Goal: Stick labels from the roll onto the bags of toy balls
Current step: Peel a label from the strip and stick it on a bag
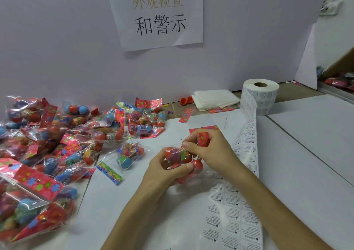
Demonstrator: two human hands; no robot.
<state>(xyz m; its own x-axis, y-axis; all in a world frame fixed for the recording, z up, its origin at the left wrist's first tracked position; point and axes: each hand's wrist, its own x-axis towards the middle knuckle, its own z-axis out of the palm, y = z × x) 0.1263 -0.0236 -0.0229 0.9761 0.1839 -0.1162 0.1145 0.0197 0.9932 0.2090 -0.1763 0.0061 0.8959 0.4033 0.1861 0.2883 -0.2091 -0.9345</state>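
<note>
A clear bag of red toy balls with a red flowered header card is held over the white table, in the middle of the view. My left hand grips the bag from below, thumb across the balls. My right hand holds its top, fingers curled round the header card. The white label roll stands upright at the back right. Its unrolled strip of warning labels runs toward me under my right forearm.
A big heap of bags of toy balls covers the left of the table, one bag lying apart close to my hands. Folded white sheets lie left of the roll. A paper sign hangs on the wall.
</note>
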